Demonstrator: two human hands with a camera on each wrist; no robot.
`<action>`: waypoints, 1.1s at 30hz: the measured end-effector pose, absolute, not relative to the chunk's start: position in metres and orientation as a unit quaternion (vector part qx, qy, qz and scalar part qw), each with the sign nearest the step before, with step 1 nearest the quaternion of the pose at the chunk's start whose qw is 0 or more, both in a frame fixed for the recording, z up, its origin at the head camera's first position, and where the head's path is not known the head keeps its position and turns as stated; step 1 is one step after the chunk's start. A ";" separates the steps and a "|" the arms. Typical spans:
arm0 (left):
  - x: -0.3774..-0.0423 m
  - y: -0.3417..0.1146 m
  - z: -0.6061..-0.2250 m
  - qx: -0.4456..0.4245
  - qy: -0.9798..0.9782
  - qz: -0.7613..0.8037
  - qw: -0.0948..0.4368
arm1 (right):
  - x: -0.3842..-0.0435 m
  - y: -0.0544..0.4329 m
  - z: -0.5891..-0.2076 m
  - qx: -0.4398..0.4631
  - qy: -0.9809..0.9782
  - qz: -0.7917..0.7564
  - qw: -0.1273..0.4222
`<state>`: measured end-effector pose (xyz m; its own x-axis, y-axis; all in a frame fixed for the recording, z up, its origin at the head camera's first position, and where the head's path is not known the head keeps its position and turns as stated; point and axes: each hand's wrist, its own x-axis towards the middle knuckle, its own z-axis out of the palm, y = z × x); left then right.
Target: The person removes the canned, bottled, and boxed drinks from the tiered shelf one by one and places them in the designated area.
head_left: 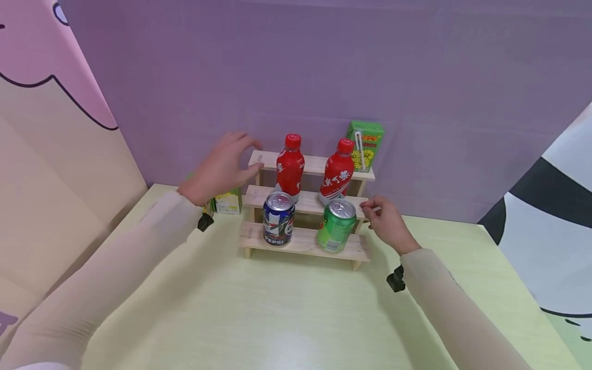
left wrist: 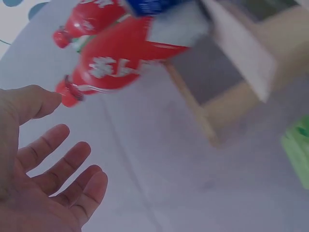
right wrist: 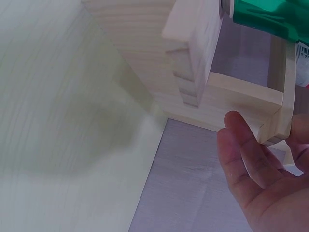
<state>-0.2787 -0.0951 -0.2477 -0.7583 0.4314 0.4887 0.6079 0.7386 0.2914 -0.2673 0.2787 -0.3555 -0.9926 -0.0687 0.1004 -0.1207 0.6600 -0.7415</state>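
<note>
A three-tiered wooden display stand [head_left: 307,202] stands against the back wall. My right hand [head_left: 388,223] pinches the right end of its middle step; the right wrist view shows thumb and fingers on either side of the board end [right wrist: 277,128]. Beside the left end of the top step, my left hand [head_left: 222,167] is spread and holds nothing. Two red bottles [head_left: 290,169] stand on the middle step, the right one tilted. On the bottom step are a Pepsi can [head_left: 279,221] and a green can [head_left: 336,228]. A green drink carton [head_left: 372,140] stands at the top right.
More drink cartons [head_left: 228,203] stand on the table left of the stand, partly hidden behind my left hand and wrist. The pale table [head_left: 277,308] extends in front of the stand. A purple wall [head_left: 300,67] rises directly behind.
</note>
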 end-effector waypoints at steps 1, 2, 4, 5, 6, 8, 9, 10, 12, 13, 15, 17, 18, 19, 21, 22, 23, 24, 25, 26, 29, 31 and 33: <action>-0.279 -0.090 -0.245 -0.291 -0.908 -0.223 0.204 | -0.268 0.279 -0.356 0.052 -0.910 0.410 0.032; -0.280 -0.086 -0.243 -0.296 -0.905 -0.225 0.207 | -0.268 0.279 -0.357 0.052 -0.910 0.410 0.032; -0.280 -0.078 -0.238 -0.302 -0.902 -0.226 0.210 | -0.268 0.279 -0.358 0.053 -0.911 0.407 0.033; -0.281 -0.075 -0.235 -0.302 -0.902 -0.225 0.210 | -0.268 0.280 -0.358 0.054 -0.912 0.406 0.034; -0.281 -0.071 -0.233 -0.302 -0.902 -0.226 0.209 | -0.268 0.280 -0.358 0.055 -0.913 0.404 0.034; -0.282 -0.063 -0.227 -0.305 -0.902 -0.225 0.206 | -0.268 0.280 -0.358 0.054 -0.914 0.402 0.034; -0.282 -0.058 -0.224 -0.309 -0.901 -0.223 0.207 | -0.268 0.280 -0.358 0.053 -0.914 0.401 0.033; -0.283 -0.053 -0.221 -0.313 -0.900 -0.222 0.206 | -0.267 0.280 -0.358 0.052 -0.914 0.401 0.032; -0.284 -0.042 -0.214 -0.322 -0.900 -0.211 0.203 | -0.267 0.281 -0.357 0.050 -0.914 0.401 0.030; -0.285 -0.036 -0.210 -0.326 -0.901 -0.203 0.200 | -0.267 0.281 -0.357 0.050 -0.914 0.401 0.029; -0.287 -0.023 -0.203 -0.338 -0.902 -0.187 0.195 | -0.267 0.280 -0.357 0.051 -0.915 0.399 0.029; -0.289 -0.010 -0.197 -0.347 -0.904 -0.168 0.187 | -0.267 0.280 -0.356 0.053 -0.916 0.398 0.028; -0.291 -0.004 -0.194 -0.351 -0.904 -0.160 0.183 | -0.267 0.280 -0.356 0.054 -0.916 0.397 0.028; -0.293 0.002 -0.192 -0.354 -0.904 -0.158 0.180 | -0.267 0.281 -0.355 0.054 -0.916 0.395 0.028; -0.298 0.015 -0.188 -0.359 -0.905 -0.150 0.174 | -0.267 0.281 -0.354 0.052 -0.918 0.393 0.027; -0.300 0.021 -0.186 -0.361 -0.904 -0.150 0.171 | -0.267 0.281 -0.354 0.051 -0.917 0.394 0.025; -0.302 0.027 -0.185 -0.361 -0.905 -0.149 0.168 | -0.267 0.282 -0.354 0.049 -0.918 0.394 0.025; -0.305 0.033 -0.183 -0.362 -0.906 -0.147 0.164 | -0.267 0.282 -0.354 0.048 -0.918 0.393 0.025; -0.307 0.038 -0.182 -0.363 -0.906 -0.145 0.161 | -0.267 0.282 -0.354 0.048 -0.918 0.394 0.025; -0.309 0.044 -0.180 -0.363 -0.908 -0.140 0.157 | -0.266 0.282 -0.354 0.049 -0.917 0.395 0.025; -0.313 0.060 -0.175 -0.359 -0.914 -0.121 0.142 | -0.267 0.281 -0.354 0.051 -0.916 0.396 0.028; -0.314 0.070 -0.172 -0.353 -0.921 -0.105 0.128 | -0.267 0.280 -0.354 0.054 -0.915 0.398 0.030; -0.315 0.079 -0.170 -0.347 -0.927 -0.089 0.110 | -0.268 0.280 -0.354 0.055 -0.915 0.398 0.031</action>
